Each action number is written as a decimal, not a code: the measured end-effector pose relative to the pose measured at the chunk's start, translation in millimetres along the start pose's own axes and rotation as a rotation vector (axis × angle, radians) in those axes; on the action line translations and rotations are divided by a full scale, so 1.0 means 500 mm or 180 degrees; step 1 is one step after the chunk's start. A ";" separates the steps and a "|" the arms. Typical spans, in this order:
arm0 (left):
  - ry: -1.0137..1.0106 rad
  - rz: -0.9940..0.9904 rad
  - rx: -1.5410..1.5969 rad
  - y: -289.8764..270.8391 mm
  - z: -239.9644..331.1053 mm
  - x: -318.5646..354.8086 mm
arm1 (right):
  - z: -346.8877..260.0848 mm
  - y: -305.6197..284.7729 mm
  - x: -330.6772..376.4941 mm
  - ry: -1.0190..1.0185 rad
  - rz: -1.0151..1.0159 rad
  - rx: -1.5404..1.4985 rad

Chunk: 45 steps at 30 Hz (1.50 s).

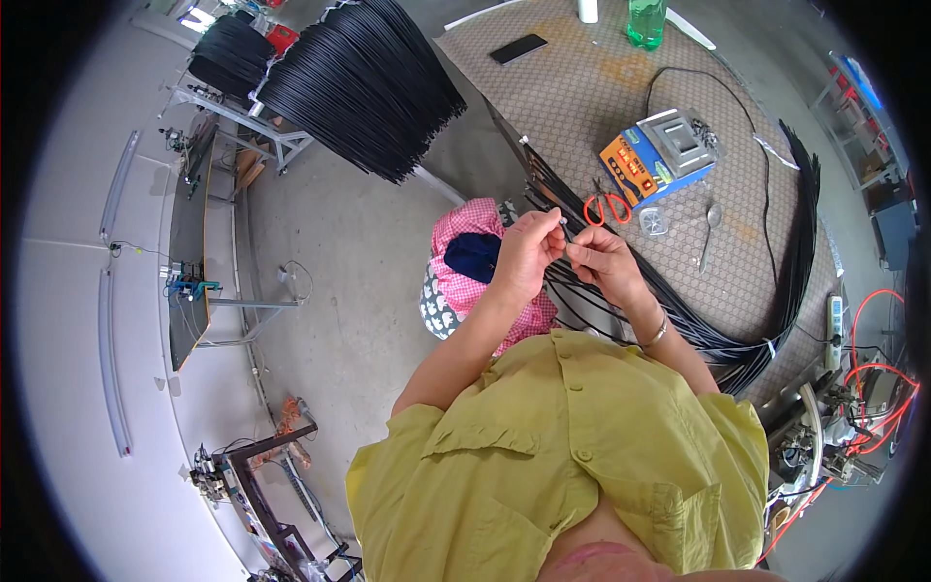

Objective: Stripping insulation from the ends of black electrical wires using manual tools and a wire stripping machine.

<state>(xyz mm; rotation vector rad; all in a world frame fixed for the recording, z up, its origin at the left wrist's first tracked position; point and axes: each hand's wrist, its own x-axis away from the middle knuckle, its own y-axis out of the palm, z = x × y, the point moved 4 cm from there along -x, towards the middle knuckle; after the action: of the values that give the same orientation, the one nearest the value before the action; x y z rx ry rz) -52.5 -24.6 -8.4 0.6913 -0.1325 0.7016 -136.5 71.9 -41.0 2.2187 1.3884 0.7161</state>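
Note:
My left hand [524,254] and my right hand [608,264] meet above the near left edge of the table, both closed in a pinch. A small piece with a pale tip and a dark part [564,224] shows between the fingertips; its kind is too small to tell. Just beyond my right hand lie red-handled scissors [608,208]. A bundle of long black cables [690,328] runs along the table edge below my right hand and bends away to the right. Right of the scissors sits a small clear round dish [654,222].
On the patterned table [592,97] are a blue and orange box [648,167] with a metal device on it, a spoon [711,228], a phone [519,48] and a green bottle [646,24]. A rack of black cables [364,87] stands at far left; pink checked cloth [465,225] lies below my hands.

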 end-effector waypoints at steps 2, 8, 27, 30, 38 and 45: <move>0.0034 0.0040 -0.0037 0.001 0.002 0.002 | 0.000 0.003 0.001 0.0012 0.0019 0.0026; -0.0147 0.0136 0.0016 0.001 0.016 0.008 | -0.002 0.001 0.001 0.0091 -0.0083 0.0002; -0.0899 -0.0342 0.0485 -0.017 -0.005 -0.003 | 0.002 -0.008 0.006 0.0249 -0.0466 -0.0330; -0.0769 -0.0269 0.0380 -0.012 0.001 0.000 | 0.000 -0.007 0.005 0.0254 -0.0412 -0.0318; -0.0508 -0.0319 0.0025 -0.010 0.018 0.004 | 0.000 -0.006 0.004 0.0245 -0.0398 -0.0287; -0.0455 -0.0301 0.0184 -0.002 0.014 0.011 | -0.001 -0.006 0.004 0.0258 -0.0341 -0.0368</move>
<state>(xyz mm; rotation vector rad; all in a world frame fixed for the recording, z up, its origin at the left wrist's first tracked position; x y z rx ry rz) -46.9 -26.3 -1.7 0.7982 -0.2098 0.5672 -138.1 75.1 -41.9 2.0309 1.4544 0.8346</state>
